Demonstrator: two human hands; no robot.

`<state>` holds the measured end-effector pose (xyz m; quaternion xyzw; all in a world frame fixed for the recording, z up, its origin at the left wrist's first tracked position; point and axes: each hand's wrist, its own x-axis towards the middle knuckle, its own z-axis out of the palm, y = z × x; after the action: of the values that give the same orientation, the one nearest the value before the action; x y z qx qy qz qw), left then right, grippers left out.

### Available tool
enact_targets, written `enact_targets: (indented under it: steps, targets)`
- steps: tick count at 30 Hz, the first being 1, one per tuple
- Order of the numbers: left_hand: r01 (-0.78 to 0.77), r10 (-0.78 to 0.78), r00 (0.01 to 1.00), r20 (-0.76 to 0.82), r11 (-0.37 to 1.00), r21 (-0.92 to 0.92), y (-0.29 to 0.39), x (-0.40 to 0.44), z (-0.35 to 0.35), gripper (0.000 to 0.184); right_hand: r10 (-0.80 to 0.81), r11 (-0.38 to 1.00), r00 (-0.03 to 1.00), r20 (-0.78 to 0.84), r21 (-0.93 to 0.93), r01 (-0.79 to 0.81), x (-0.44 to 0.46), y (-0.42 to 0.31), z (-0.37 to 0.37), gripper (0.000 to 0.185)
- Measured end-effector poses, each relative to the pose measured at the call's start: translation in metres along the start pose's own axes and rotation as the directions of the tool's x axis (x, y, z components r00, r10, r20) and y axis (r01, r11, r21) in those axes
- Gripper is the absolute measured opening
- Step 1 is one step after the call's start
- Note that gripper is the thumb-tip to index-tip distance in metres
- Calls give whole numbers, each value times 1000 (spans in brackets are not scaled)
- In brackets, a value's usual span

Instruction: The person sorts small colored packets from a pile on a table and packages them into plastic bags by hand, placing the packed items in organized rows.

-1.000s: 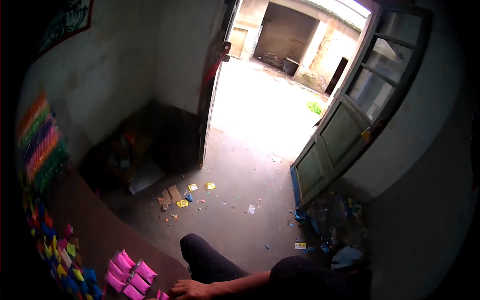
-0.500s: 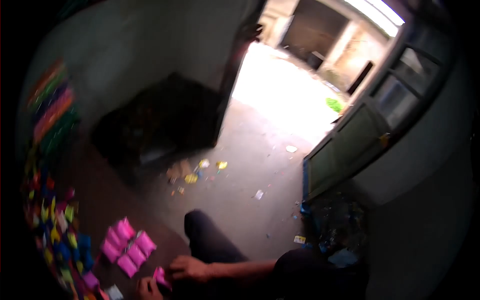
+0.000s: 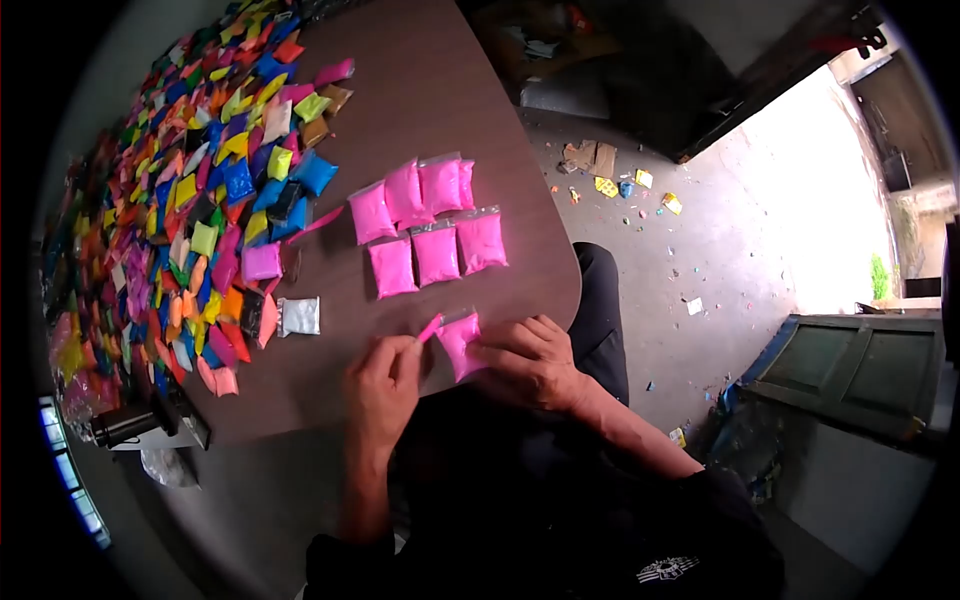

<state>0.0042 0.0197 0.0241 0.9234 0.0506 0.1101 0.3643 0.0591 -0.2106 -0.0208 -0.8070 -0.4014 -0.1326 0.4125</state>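
Near the table's front edge, my right hand (image 3: 530, 362) grips the right side of a small pink packet (image 3: 460, 343) with a clear top edge. My left hand (image 3: 384, 385) pinches a narrow pink strip (image 3: 430, 327) at the packet's upper left; whether the strip is joined to it I cannot tell. Just beyond my hands lie several matching pink packets (image 3: 436, 252) in two rough rows. Another thin pink strip (image 3: 318, 225) rests left of those rows.
A large heap of multicoloured packets (image 3: 190, 200) covers the table's left side. A silvery-white packet (image 3: 299, 316) lies beside it on the brown table (image 3: 400, 90). A black cylindrical object (image 3: 130, 424) stands at the lower left corner. Scraps litter the floor (image 3: 650, 340); a door (image 3: 850, 375) stands at right.
My view has swung from the doorway down to the table, so both hands and the heap now show more fully. Both hands stay at a pink packet.
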Motion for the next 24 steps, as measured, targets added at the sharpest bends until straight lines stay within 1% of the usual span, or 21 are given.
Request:
enact_targets:
  steps: [2,3,6,8,10,11,13,15,16,18,19,21,22,24]
  targets:
    - [-22,30,998,57,991,-131,15,-11,0,5,-16,1000,999,-38,7,16,2,-1,0,47]
    - [-57,66,996,61,990,-129,18,-16,4,6,-18,1000,999,-37,16,19,2,-2,0,47]
    - [-72,74,997,24,994,-79,4,-13,12,6,-20,1000,1000,-19,-17,19,4,-3,-2,44]
    - [-68,67,997,-50,998,-11,-13,-3,12,6,-28,999,1000,-10,-20,28,4,-3,-1,43]
    - [-48,47,995,-88,999,-4,-19,0,7,6,-34,999,999,2,-27,34,3,-1,1,42]
    - [-27,27,994,-104,1000,2,-21,0,5,7,-22,999,1000,-4,-23,22,2,-2,1,45]
    - [-42,40,989,-144,999,-14,-30,-2,0,7,-22,1000,1000,-7,-17,22,4,-5,3,47]
    - [-10,2,977,-214,999,-37,-39,-7,-2,7,11,999,999,-44,-41,-13,13,-12,0,45]
    - [-9,1,975,-223,999,-36,-43,-8,-4,7,2,999,999,-42,-40,-4,20,-15,0,45]
    - [-23,26,950,-310,1000,12,-50,-8,-7,7,20,996,997,-70,-86,-26,35,-20,0,42]
    - [-23,25,947,-320,1000,12,-53,-7,-7,7,10,996,998,-68,-86,-16,45,-22,1,42]
    - [-46,72,935,-346,996,82,-57,-4,-9,8,-19,992,995,-99,-128,6,69,-23,7,39]
    - [-45,72,931,-359,995,84,-58,-2,-9,8,-32,992,995,-98,-127,19,78,-21,12,39]
    - [-12,12,939,-345,1000,3,-59,-2,-9,8,-71,979,994,-83,-198,54,92,-16,26,36]
